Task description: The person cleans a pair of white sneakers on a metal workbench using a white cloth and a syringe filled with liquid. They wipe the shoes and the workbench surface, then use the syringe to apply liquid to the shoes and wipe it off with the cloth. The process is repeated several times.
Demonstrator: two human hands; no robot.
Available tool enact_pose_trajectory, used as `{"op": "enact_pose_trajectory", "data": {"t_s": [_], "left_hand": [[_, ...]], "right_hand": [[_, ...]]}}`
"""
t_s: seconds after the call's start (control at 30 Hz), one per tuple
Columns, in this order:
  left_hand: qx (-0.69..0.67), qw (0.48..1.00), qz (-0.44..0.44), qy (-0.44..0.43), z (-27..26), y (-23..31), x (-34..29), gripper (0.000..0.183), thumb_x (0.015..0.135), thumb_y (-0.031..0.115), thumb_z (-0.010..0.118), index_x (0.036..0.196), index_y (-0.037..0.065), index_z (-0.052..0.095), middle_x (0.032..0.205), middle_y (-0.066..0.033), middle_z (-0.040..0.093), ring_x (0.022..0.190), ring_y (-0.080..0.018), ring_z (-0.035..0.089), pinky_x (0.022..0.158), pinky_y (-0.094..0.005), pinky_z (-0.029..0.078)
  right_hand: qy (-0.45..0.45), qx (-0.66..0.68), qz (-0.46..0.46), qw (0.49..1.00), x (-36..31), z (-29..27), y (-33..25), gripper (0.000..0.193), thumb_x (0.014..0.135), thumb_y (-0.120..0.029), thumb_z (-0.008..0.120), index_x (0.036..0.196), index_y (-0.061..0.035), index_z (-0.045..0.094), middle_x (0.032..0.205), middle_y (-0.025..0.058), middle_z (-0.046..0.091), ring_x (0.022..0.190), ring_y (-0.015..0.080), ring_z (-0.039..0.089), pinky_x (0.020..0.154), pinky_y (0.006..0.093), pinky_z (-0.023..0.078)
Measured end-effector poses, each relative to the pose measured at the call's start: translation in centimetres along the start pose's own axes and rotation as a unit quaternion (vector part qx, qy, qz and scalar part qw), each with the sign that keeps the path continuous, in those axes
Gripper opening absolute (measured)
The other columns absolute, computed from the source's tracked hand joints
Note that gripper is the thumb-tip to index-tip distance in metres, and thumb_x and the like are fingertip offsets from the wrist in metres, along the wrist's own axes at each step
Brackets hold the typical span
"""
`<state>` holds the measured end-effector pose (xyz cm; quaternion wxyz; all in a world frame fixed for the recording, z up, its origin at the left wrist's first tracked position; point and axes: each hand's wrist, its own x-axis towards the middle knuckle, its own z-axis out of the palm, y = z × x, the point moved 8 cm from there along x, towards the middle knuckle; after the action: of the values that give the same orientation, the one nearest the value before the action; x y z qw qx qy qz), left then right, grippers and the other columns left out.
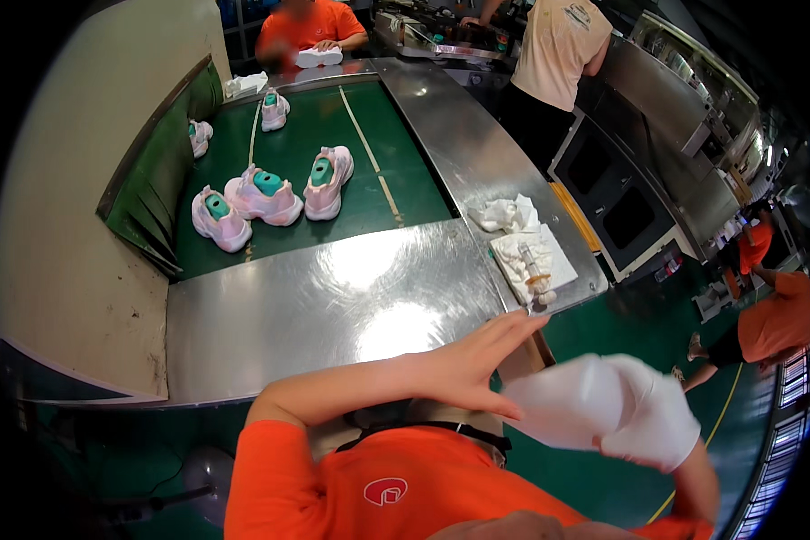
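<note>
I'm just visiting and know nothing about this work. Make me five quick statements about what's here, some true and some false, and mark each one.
1. The left hand is spread open beside a blurred white thing. True; whether they touch is unclear.
2. Every shoe in view is black. False: the shoes on the green belt are pale pink and white.
3. A clear container lies on white material on the metal table. True.
4. Someone across the belt wears blue. False: the person at the far end wears orange.
5. A yellow line is marked on the green floor. True.
</note>
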<state>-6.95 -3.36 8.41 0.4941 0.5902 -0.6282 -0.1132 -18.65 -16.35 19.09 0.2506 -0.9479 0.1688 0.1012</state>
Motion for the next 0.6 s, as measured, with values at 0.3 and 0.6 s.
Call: {"op": "enact_pose_trajectory", "data": {"t_s": [0.3, 0.6], "left_hand": [[-0.043, 0.937, -0.09, 0.335, -11.4, 2.4, -5.5, 0.089, 0.067, 0.021, 0.087, 0.138, 0.003, 0.037, 0.123, -0.0122, 0.056, 0.111, -0.0227, 0.058, 0.094, -0.0353, 0.048], [-0.052, 0.866, -0.146, 0.475, -14.7, -3.6, -12.5, 0.085, 0.069, 0.01, 0.084, 0.137, 0.001, 0.034, 0.124, -0.0134, 0.054, 0.113, -0.0213, 0.056, 0.093, -0.0351, 0.048]], "right_hand": [[0.157, 0.267, -0.337, 0.889, 8.8, -4.7, -9.0, 0.05, 0.078, -0.018, 0.07, 0.124, -0.0047, 0.056, 0.104, 0.0187, 0.066, 0.095, 0.0299, 0.066, 0.085, 0.0326, 0.05], [0.1, -0.186, 0.035, 0.977, 20.6, 4.5, 4.3, 0.036, 0.079, -0.027, 0.068, 0.105, -0.0032, 0.065, 0.104, 0.0238, 0.066, 0.099, 0.0369, 0.064, 0.086, 0.0419, 0.05]]}}
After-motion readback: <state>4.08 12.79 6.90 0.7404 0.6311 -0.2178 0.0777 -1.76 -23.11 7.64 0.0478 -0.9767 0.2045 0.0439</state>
